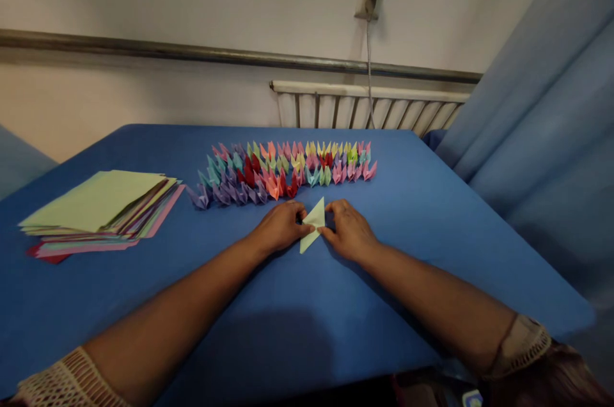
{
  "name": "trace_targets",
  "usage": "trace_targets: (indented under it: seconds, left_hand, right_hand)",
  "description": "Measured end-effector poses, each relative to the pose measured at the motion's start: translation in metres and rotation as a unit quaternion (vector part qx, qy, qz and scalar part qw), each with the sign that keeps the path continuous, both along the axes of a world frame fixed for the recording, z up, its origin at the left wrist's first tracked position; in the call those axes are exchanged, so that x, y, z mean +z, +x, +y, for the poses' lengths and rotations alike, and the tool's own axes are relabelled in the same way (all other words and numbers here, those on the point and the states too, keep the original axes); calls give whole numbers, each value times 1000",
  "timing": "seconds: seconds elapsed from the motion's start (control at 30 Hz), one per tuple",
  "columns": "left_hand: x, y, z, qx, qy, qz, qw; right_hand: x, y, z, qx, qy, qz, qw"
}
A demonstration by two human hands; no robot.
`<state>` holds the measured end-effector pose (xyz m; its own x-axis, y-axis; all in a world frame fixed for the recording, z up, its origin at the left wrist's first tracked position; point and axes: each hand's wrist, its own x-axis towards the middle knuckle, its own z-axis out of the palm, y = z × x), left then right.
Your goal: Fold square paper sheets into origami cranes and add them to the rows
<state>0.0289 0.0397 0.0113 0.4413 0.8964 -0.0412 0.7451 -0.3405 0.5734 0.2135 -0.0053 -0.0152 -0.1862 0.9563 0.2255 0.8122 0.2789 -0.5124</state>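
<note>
A pale green folded paper piece point(314, 225), pointed at both ends, lies on the blue table point(432, 215) between my hands. My left hand point(281, 226) pinches its left edge with curled fingers. My right hand point(349, 230) presses and grips its right edge, fingers closed. Just beyond my hands stand rows of several small folded paper figures point(288, 169) in purple, red, pink, teal, yellow and green.
A stack of coloured paper sheets point(103, 208), pale green on top, lies at the left of the table. Behind the table are a slatted rail point(364, 106), a metal bar on the wall and a blue curtain point(542, 112) at right.
</note>
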Motion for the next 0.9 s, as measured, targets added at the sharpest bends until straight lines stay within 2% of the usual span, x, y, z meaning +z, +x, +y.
trace_targets:
  seconds: [0.07, 0.13, 0.23, 0.33, 0.47, 0.67, 0.9]
  left_hand:
    - [-2, 0, -1, 27, -41, -75, 996]
    - [-4, 3, -4, 69, -96, -184, 976]
    - [-4, 12, -10, 121, -156, -336, 921]
    - [-4, 18, -18, 141, -209, -413, 875]
    - [-2, 20, -22, 144, -239, -445, 851]
    - [-1, 17, -22, 145, -264, -462, 834]
    - [-1, 16, -23, 119, -265, -445, 847]
  right_hand:
    - [-6, 0, 2, -20, -9, 78, 997]
    - [-12, -1, 5, -22, -39, 182, 982]
    - [-18, -5, 10, 26, -110, 359, 926]
    - [-16, -9, 12, 48, -150, 469, 869]
    - [-8, -8, 12, 26, -172, 515, 839]
    - [-1, -3, 11, 7, -191, 528, 827]
    - [-2, -1, 11, -5, -205, 523, 827]
